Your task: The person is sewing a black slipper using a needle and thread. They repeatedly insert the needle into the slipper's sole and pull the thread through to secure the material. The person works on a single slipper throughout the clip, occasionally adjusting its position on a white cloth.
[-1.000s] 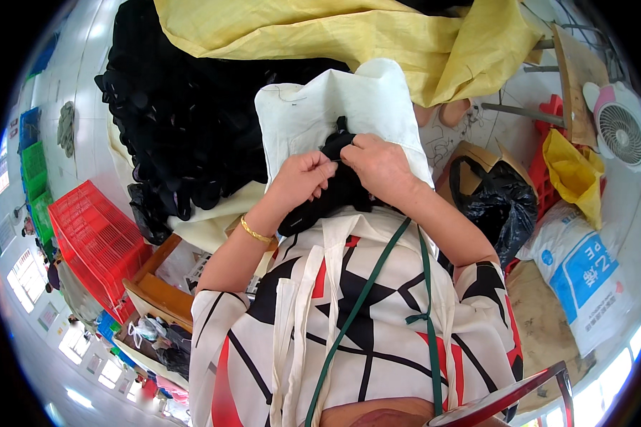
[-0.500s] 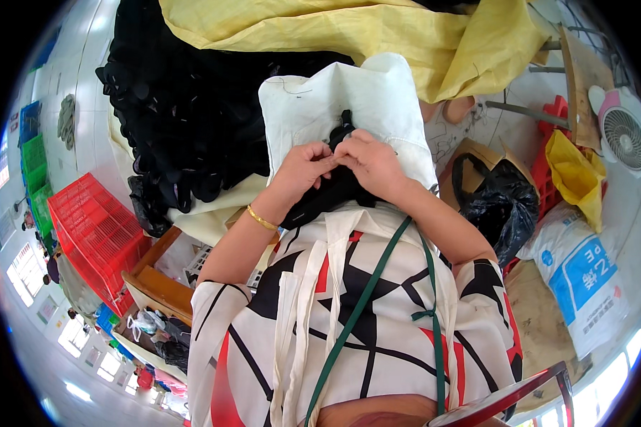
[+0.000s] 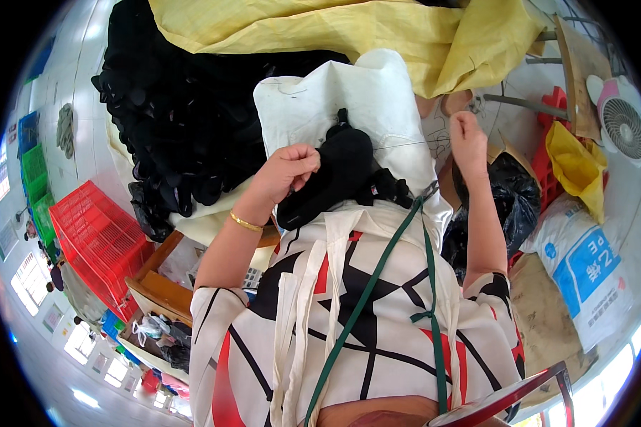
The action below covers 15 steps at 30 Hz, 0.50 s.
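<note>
One thread (image 3: pixel 407 145), barely visible, runs toward the right hand (image 3: pixel 468 146)

A red crate (image 3: pixel 96 245) stood at left near green crates (image 3: pixel 34 169); at right, a round white fan (image 3: pixel 624 127) stood near a crumpled yellow bag (image 3: pixel 573 171).

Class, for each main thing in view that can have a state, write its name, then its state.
Left hand, fingers curled at the black cloth; grip unclear
Right hand, closed, raised clear of the black cloth
Black cloth, bunched on the white cloth
Thread, stretched toward the right hand
White cloth, spread, creased
Black pile, heaped loosely
Yellow sheet, spread, creased
Fan, running or not unclear
</note>
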Motion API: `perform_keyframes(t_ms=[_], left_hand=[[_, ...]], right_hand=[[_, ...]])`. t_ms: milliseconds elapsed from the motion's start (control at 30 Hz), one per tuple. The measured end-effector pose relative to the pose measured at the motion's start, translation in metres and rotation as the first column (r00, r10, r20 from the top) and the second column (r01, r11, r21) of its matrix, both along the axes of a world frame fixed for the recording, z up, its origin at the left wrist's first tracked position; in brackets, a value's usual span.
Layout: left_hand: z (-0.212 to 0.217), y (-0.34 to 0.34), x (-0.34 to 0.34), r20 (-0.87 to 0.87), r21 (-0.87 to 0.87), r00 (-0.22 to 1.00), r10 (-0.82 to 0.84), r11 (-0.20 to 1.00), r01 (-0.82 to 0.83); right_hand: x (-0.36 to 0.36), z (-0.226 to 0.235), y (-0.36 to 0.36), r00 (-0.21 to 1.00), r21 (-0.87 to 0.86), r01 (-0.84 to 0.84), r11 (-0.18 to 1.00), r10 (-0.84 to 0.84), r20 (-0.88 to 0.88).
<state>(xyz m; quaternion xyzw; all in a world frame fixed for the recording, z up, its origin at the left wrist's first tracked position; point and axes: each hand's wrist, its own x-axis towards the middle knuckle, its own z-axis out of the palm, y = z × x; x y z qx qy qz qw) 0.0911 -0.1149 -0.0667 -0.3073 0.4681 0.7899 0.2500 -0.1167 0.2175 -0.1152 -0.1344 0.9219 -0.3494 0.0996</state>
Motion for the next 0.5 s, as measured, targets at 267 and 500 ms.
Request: perform_keyframes(t_ms=[267,500], left_hand=[[0.021,0.031,-0.013,-0.348,-0.903,0.83,-0.436,0.394,-0.172],[-0.005,0.043,-0.014,-0.315,-0.767,0.93,-0.188,0.627,-0.133]], right_hand=[[-0.007,-0.003,0.009,0.913,-0.253,0.227,0.94,-0.115,0.392],[-0.014,0.022,0.008,0.824,-0.432,0.408,0.804,-0.121,0.553]])
